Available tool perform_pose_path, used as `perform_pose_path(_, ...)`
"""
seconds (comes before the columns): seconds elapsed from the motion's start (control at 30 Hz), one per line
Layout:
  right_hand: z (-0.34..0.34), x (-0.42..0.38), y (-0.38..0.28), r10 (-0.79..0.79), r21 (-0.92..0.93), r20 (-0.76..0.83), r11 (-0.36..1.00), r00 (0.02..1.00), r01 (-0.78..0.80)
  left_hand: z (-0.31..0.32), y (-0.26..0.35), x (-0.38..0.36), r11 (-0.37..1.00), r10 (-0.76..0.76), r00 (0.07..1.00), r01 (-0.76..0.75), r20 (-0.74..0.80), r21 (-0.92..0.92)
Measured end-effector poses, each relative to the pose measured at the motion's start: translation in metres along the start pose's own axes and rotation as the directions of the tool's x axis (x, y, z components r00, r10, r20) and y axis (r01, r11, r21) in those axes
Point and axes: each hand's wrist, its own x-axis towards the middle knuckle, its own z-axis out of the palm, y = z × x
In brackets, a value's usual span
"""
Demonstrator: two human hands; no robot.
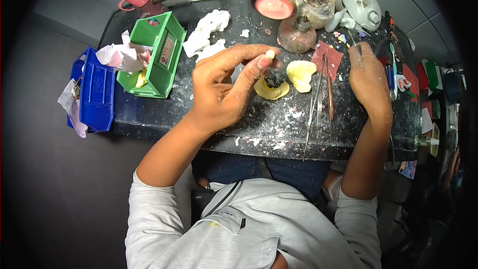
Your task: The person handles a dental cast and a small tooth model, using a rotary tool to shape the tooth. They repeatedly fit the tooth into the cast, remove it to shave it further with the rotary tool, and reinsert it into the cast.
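Between the thumb and index finger of my left hand is a small cream-white piece. Just below those fingertips lies a yellow U-shaped piece, and a pale yellow cast rests to its right. My right hand is at the right of the table, its fingers curled and slightly blurred around a thin metal tool. Between the hands, metal tweezers and a brown-handled tool lie partly over a red wax sheet.
Green bin and blue bin stand at the left. A glass burner, a pink dish and a white rounded device are at the back. Crumpled tissue lies behind my left hand.
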Motion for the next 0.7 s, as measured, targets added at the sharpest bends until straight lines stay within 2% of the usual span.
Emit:
perform_pose_path(0.03, 0.003, 0.003, 0.006, 0.115, -0.102, 0.089, 0.989, 0.989, -0.106, 0.001, -0.001, 0.000, 0.994, -0.055, 0.998, 0.053, -0.012, -0.093)
perform_pose_path(0.07, 0.007, 0.005, 0.016, 0.115, -0.100, 0.086, 0.989, 0.990, -0.106, 0.001, -0.001, 0.000, 0.977, -0.110, 0.994, 0.105, -0.018, -0.186)
perform_pose_path(0.13, 0.010, 0.006, 0.025, 0.053, -0.244, 0.148, 0.970, 0.988, -0.016, 0.000, 0.000, 0.001, 0.969, -0.138, 0.990, 0.133, -0.007, -0.207)
perform_pose_path(0.27, 0.001, 0.004, 0.016, 0.106, -0.286, 0.125, 0.956, 0.986, -0.067, -0.003, 0.000, 0.003, 0.954, -0.175, 0.984, 0.179, 0.039, -0.239)
perform_pose_path(0.33, -0.002, 0.003, 0.013, 0.141, -0.381, 0.125, 0.921, 0.982, -0.084, -0.003, -0.001, 0.003, 0.949, -0.185, 0.982, 0.190, 0.042, -0.252)
perform_pose_path(0.5, -0.006, 0.004, 0.009, 0.163, -0.394, 0.147, 0.914, 0.976, -0.093, -0.002, -0.003, 0.004, 0.933, -0.216, 0.975, 0.220, 0.046, -0.284)
perform_pose_path(0.57, -0.004, 0.004, 0.006, 0.165, -0.378, 0.130, 0.920, 0.978, -0.105, -0.002, 0.000, 0.004, 0.893, -0.283, 0.956, 0.291, 0.074, -0.343)
perform_pose_path(0.6, -0.001, 0.002, 0.002, -0.036, -0.066, 0.056, 0.997, 0.998, 0.039, -0.002, 0.000, 0.004, 0.893, -0.285, 0.956, 0.292, 0.070, -0.342)
perform_pose_path(0.63, 0.001, -0.001, -0.004, -0.200, 0.237, -0.075, 0.948, 0.977, 0.213, -0.001, -0.001, 0.004, 0.896, -0.304, 0.948, 0.318, 0.094, -0.309)
perform_pose_path(0.7, 0.004, -0.016, -0.029, -0.364, 0.582, -0.027, 0.752, 0.931, 0.311, 0.000, 0.000, 0.004, 0.890, -0.355, 0.925, 0.378, 0.133, -0.255)
